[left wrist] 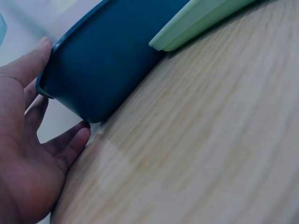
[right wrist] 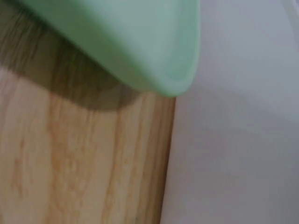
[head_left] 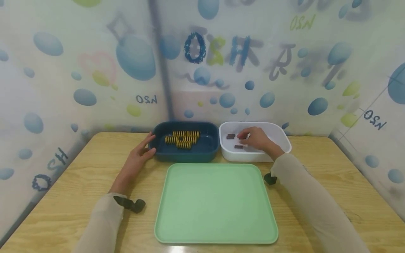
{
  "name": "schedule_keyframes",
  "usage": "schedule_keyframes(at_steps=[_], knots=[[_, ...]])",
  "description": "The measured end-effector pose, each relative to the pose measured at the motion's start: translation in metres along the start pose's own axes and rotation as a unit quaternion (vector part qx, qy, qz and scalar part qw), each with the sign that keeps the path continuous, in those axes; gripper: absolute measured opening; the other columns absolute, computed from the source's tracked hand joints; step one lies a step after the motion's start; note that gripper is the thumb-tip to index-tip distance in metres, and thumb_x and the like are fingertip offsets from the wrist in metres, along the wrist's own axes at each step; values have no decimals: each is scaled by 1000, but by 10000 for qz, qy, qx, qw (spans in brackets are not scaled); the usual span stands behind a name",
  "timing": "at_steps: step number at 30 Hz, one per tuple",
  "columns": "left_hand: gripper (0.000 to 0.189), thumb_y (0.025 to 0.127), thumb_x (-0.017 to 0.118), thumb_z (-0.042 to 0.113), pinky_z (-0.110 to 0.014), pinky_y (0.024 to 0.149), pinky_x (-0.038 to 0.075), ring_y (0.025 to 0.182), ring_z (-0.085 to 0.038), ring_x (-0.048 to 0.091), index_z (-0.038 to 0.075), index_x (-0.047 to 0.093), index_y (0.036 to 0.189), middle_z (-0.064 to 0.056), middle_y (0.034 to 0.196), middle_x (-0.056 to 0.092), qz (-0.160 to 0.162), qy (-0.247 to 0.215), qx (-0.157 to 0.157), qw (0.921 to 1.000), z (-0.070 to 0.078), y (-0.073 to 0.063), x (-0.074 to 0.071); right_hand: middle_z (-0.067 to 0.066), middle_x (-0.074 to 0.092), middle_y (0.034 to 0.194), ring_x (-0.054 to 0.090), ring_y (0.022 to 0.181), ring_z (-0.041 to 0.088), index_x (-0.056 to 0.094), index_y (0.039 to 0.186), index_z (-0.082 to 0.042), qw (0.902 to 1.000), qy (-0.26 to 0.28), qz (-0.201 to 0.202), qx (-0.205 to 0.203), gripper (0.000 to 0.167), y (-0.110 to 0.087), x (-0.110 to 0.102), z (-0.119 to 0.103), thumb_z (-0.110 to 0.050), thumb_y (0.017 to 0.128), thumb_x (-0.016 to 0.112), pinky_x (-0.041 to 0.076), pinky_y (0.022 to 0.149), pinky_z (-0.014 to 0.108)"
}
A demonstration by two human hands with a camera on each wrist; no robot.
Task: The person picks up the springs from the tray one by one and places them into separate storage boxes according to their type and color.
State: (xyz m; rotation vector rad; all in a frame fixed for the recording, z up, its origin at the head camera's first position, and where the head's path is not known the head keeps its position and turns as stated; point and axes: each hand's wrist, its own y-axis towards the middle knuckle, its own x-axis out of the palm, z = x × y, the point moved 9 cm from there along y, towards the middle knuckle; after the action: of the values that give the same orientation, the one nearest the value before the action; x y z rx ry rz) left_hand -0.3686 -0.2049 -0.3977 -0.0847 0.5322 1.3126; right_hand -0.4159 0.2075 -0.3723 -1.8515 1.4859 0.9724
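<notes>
My left hand (head_left: 139, 156) is at the left end of a dark blue bin (head_left: 186, 157), its fingers extended. In the left wrist view the thumb and fingertips touch that bin's end and rim. Several yellow-and-black striped coil pieces (head_left: 186, 134) lie inside it. My right hand (head_left: 257, 138) reaches into a white bin (head_left: 246, 157), thumb and fingers bent toward each other over a small dark brown block. Whether they pinch it is not clear. Other small dark brown blocks (head_left: 238, 147) lie to the left in the white bin. The right wrist view does not show the hand.
A pale green tray (head_left: 216, 203) lies on the wooden table (head_left: 316, 182) in front of both bins. The two bins stand side by side, close to a patterned backdrop (head_left: 202, 95). Backdrop sheets also flank the table left and right.
</notes>
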Motion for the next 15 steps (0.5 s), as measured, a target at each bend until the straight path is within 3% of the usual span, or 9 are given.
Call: schedule_keyframes(at_steps=[9, 15], knots=[[57, 98, 55, 32, -18, 93, 35, 130, -33, 39, 23, 34, 150, 14, 157, 17, 35, -44, -39, 10000, -1, -1, -3, 7, 68, 105, 60, 87, 22, 70, 109, -5, 9996, 185, 54, -214, 21, -5, -8, -9, -10, 89, 68, 52, 71, 32], [60, 98, 55, 31, -24, 94, 42, 128, -37, 42, 21, 30, 152, 3, 158, 18, 47, -233, -206, 9995, 0, -4, -7, 6, 68, 104, 61, 86, 22, 71, 110, -8, 9990, 1, 241, -370, 23, -17, -21, -18, -21, 92, 66, 50, 76, 36]])
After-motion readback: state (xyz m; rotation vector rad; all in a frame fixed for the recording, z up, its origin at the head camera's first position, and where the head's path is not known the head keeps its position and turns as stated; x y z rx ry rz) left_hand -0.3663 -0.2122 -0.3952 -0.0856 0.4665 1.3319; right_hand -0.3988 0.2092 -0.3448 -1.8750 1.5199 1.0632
